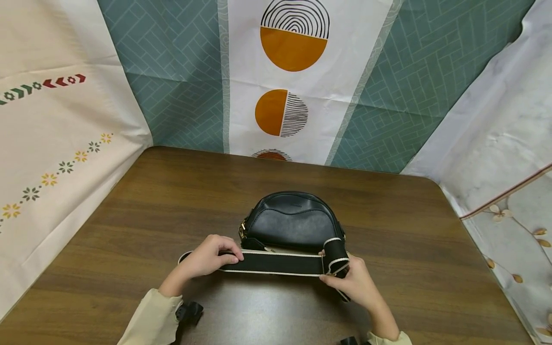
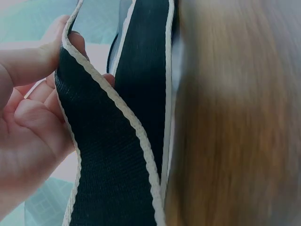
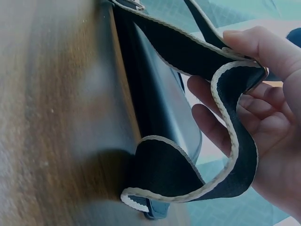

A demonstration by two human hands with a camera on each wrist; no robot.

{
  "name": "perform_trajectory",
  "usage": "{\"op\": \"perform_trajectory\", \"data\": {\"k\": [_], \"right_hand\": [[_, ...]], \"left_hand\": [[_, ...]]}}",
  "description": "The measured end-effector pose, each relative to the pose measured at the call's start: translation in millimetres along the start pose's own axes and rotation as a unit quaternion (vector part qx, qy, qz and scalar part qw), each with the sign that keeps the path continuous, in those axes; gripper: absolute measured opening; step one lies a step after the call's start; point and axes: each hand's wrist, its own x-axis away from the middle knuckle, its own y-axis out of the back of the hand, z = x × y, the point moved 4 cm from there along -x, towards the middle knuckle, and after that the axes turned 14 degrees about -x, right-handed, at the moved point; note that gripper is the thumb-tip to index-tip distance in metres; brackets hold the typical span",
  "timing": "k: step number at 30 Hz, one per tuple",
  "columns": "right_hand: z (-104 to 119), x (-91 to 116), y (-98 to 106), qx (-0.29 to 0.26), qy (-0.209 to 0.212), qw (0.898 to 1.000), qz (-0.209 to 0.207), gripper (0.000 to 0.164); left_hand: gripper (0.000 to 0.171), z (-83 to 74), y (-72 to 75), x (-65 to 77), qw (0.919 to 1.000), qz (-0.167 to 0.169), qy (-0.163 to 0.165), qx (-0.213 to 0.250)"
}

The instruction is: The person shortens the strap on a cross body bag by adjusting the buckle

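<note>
Seemingly adjusting a flat black cream-edged strap, the left hand and right hand each pinch it thumb-to-fingers, on the near side of a black leather-look half-moon bag on the brown wooden worktop, and the next move likely calls for straightening the right loop.

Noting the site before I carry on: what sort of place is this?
Possibly a makeshift tabletop booth indoors: a wooden table backed by a teal-and-white patterned cloth, with a cream cloth along its left side. The room beyond can't be seen.
</note>
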Motion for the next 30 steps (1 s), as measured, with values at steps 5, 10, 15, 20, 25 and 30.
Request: {"op": "perform_trajectory", "data": {"k": [5, 10, 15, 20, 25, 30], "right_hand": [[13.9, -1.9, 0.0, -0.002, -0.024, 1.0, -0.006, 0.038], [31.3, -3.1, 0.6, -0.008, -0.032, 0.999, -0.008, 0.034], [21.6, -0.8, 5.9, -0.016, -0.039, 0.999, -0.011, 0.038], [-2.4, 2.7, 11.3, -0.022, -0.042, 0.999, -0.011, 0.042], [-8.4, 4.9, 14.4, -0.033, -0.031, 0.999, -0.013, 0.043], [-4.5, 3.5, 13.9, -0.036, -0.037, 0.999, -0.014, 0.042]], "left_hand": [[0.013, 6.4, 6.9, 7.8, 0.9999, -0.007, 0.008, -0.008], [0.013, 11.5, 14.5, 14.6, 0.9996, -0.007, 0.026, -0.011], [0.013, 17.0, 19.9, 19.4, 0.999, -0.006, 0.042, -0.011], [0.012, 20.2, 22.7, 21.3, 0.9991, -0.004, 0.04, -0.013], [0.013, 24.0, 27.3, 24.9, 0.9986, -0.003, 0.049, -0.02], [0.011, 26.9, 28.0, 24.1, 0.9984, -0.001, 0.047, -0.033]]}}
